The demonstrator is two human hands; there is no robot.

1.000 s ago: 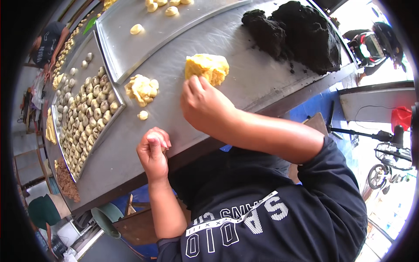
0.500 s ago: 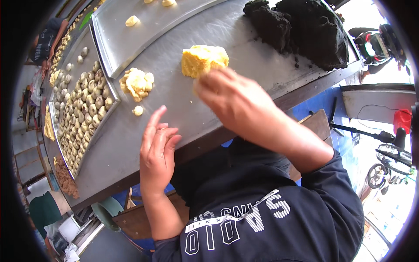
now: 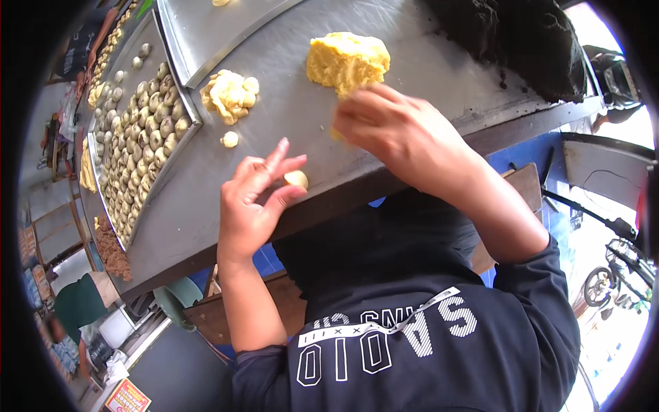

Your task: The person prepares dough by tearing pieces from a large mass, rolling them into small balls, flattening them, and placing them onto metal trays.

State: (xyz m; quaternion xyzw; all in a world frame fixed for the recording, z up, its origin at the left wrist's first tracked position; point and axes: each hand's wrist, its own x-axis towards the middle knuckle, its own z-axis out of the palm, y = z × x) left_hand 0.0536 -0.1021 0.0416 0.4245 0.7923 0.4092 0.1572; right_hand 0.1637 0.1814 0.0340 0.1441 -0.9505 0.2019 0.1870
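Observation:
A crumbly yellow lump of dough-like paste (image 3: 349, 60) rests on the metal table, with a strand of it drawn toward me. My right hand (image 3: 405, 134) is closed at the near end of that strand; its fingers are blurred, and a bit of yellow paste shows under them. Near the table's front edge, my left hand (image 3: 255, 196) has a small pale dough piece (image 3: 296, 180) between thumb and fingers, its other fingers stretched out. Beyond it lie a small dough ball (image 3: 230, 139) and a cluster of pale dough pieces (image 3: 230, 97).
At the left, a metal tray (image 3: 195, 126) holds many rounded dough balls. Another tray (image 3: 184, 74) stands beyond the cluster. A large dark mass (image 3: 528, 48) sits at the far right, brown crumbs (image 3: 111, 250) at the left corner. Another person's arm (image 3: 103, 31) shows at far left.
My right hand has shifted right and slightly down, and a strand of yellow paste now trails toward it. My left hand has turned, and the small dough piece shows beside its thumb. The view has shifted.

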